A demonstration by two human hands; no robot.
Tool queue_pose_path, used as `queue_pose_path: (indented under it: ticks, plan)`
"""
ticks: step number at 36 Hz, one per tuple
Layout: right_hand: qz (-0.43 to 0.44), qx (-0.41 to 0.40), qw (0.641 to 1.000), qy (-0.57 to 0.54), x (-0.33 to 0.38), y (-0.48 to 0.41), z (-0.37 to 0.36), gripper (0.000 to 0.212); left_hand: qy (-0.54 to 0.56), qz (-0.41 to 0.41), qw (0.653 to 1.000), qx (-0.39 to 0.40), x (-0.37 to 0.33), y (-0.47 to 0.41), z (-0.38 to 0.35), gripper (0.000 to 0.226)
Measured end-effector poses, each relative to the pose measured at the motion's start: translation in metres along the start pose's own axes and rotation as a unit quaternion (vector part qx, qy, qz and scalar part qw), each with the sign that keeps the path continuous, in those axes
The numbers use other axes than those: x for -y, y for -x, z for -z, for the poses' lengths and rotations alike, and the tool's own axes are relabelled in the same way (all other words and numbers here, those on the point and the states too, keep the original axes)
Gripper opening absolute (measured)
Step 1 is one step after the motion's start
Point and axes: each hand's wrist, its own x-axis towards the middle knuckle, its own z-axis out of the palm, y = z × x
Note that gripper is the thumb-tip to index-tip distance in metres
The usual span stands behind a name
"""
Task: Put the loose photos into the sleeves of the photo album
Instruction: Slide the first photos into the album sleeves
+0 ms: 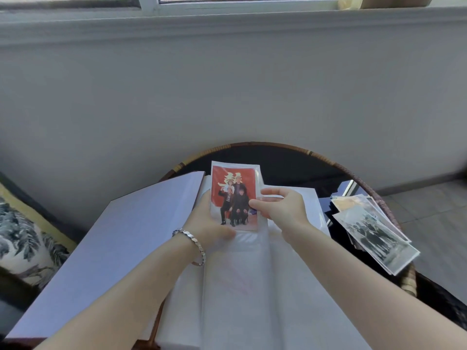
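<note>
Two bare hands meet over an open photo album that lies on a round wicker-rimmed table with a dark top. Taking the album as the landmark: above its far end a red-backed group photo is held upright, sitting in or against a clear plastic sleeve whose edge shows past the print's top and right sides; how far the print is inside cannot be told. The left hand, with a silver bracelet at the wrist, supports the photo from its left and lower edge, thumb lying along the bottom; its other fingers are hidden behind the print. The right hand pinches the photo's right edge between thumb and forefinger, the remaining fingers loosely curled. Left of the album's pages its pale cover is folded open. Right of the album, near the table's edge, a fanned stack of loose photos rests, a black-and-white group shot uppermost. Further left of the album sits a leaf-patterned cushion.
</note>
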Motion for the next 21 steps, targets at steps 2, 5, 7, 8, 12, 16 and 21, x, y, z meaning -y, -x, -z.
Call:
queue_pose_path:
  ticks: [2, 5, 7, 8, 12, 16, 21]
  plan:
    - [0.022, 0.013, 0.999, 0.047, 0.000, 0.000, 0.007, 0.036, -0.036, -0.008, 0.999, -0.002, -0.004, -0.001, 0.003, 0.069]
    - [0.088, 0.001, 0.986, 0.139, 0.000, 0.000, 0.034, 0.032, -0.086, -0.028, 0.995, -0.032, -0.006, -0.005, 0.008, 0.069]
    - [0.130, -0.032, 0.963, 0.235, -0.002, 0.001, 0.062, 0.026, -0.120, -0.029, 0.990, -0.062, -0.006, -0.005, 0.008, 0.075]
    - [0.139, -0.049, 0.945, 0.293, -0.004, 0.001, 0.077, 0.025, -0.141, -0.024, 0.987, -0.078, -0.005, -0.003, 0.006, 0.081]
    - [0.086, -0.096, 0.885, 0.448, -0.010, 0.006, 0.135, 0.027, -0.305, -0.051, 0.945, -0.110, 0.003, 0.009, -0.011, 0.065]
    - [-0.020, -0.090, 0.826, 0.557, -0.021, 0.006, 0.168, 0.048, -0.368, -0.137, 0.915, -0.092, 0.007, 0.033, -0.034, 0.035]
    - [-0.057, -0.076, 0.806, 0.584, -0.032, 0.007, 0.175, 0.066, -0.413, -0.078, 0.907, 0.005, 0.000, 0.064, -0.058, 0.073]
